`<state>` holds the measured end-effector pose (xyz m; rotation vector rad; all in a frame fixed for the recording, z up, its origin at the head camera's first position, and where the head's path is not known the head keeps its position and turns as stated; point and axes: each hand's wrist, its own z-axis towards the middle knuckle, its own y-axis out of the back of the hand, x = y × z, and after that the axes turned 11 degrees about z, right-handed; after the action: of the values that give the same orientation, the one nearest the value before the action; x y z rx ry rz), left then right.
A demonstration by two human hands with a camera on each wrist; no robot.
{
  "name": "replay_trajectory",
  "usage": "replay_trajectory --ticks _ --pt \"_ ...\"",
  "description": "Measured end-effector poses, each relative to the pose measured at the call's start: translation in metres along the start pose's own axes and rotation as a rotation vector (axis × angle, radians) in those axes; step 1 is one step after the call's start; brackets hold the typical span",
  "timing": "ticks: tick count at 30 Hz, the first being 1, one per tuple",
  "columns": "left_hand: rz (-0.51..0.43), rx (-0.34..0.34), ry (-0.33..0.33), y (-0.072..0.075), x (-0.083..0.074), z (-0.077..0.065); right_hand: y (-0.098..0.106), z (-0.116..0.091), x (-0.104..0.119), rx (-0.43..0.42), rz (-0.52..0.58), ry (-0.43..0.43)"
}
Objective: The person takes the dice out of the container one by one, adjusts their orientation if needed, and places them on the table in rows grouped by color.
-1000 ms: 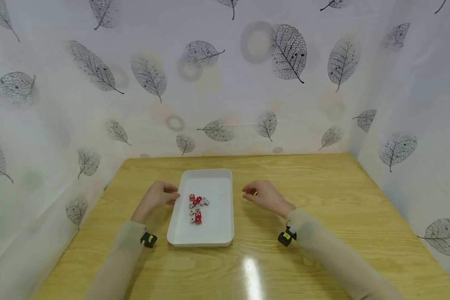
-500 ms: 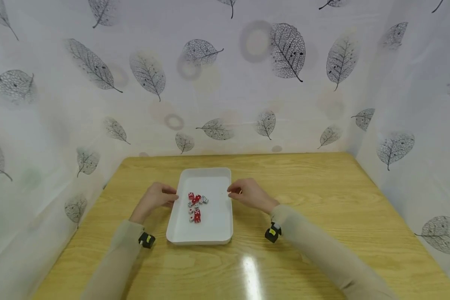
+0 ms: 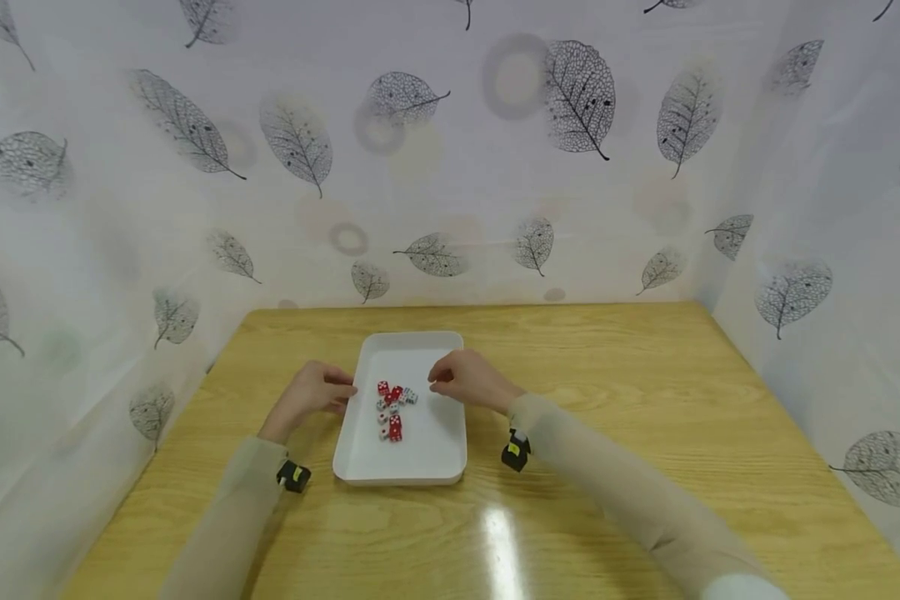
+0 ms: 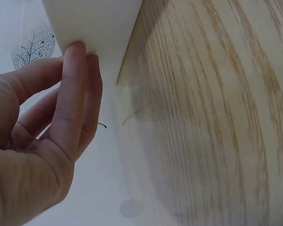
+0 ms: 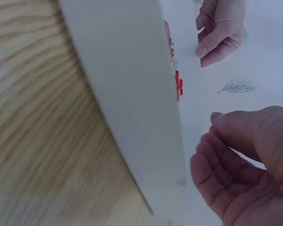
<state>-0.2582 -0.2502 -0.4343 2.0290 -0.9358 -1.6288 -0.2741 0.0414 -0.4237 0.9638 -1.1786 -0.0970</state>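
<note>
A shallow white tray (image 3: 420, 454) stands lengthwise on the table. A loose group of red and white dice (image 3: 394, 408) lies in its left middle part. My left hand (image 3: 311, 392) is at the tray's left side, its fingertips touching the wall near the rim; the left wrist view shows the fingers (image 4: 74, 94) loosely bent against the white wall. My right hand (image 3: 474, 379) is over the tray's right rim, fingertips to the right of the dice. In the right wrist view its thumb and fingers (image 5: 207, 183) are loosely curved with a gap between them, holding nothing.
Under the tray is a wood-grain table (image 3: 607, 367), with a bright reflection near the front. A white curtain (image 3: 450, 167) printed with grey leaves encloses the back and both sides. Each wrist wears a small black device (image 3: 515, 451).
My right hand has moved left, from beside the tray to over its right rim. The left hand stays at the tray's left side, and the dice lie as before.
</note>
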Motion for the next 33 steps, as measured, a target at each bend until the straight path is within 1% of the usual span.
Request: replay_trajectory --ticks 2,5,9,13,17,19,23,29,33 --pt "-0.014 0.001 0.003 -0.001 0.001 0.000 -0.001 0.006 0.003 0.025 -0.006 -0.019" --pt "-0.036 0.001 -0.011 -0.001 0.002 0.000 -0.004 0.014 0.007 0.067 -0.018 -0.048" --pt "-0.081 -0.002 -0.016 -0.001 0.004 0.000 -0.008 0.021 0.010 0.103 -0.024 -0.097" --pt "-0.110 -0.006 0.004 -0.002 0.008 0.003 -0.013 0.026 0.012 0.120 0.045 -0.164" --pt "-0.131 0.000 0.031 -0.002 0.010 0.005 -0.017 0.028 0.012 0.120 0.132 -0.233" --pt "-0.139 0.003 0.046 -0.002 0.010 0.005 -0.020 0.029 0.011 0.108 0.161 -0.272" --pt "-0.140 0.003 0.050 -0.002 0.008 0.005 -0.024 0.032 0.009 0.078 0.219 -0.342" --pt "-0.137 0.002 0.056 -0.002 0.009 0.006 -0.031 0.036 0.009 0.070 0.239 -0.393" --pt "-0.137 0.003 0.053 -0.002 0.009 0.006 -0.032 0.037 0.009 0.065 0.230 -0.390"
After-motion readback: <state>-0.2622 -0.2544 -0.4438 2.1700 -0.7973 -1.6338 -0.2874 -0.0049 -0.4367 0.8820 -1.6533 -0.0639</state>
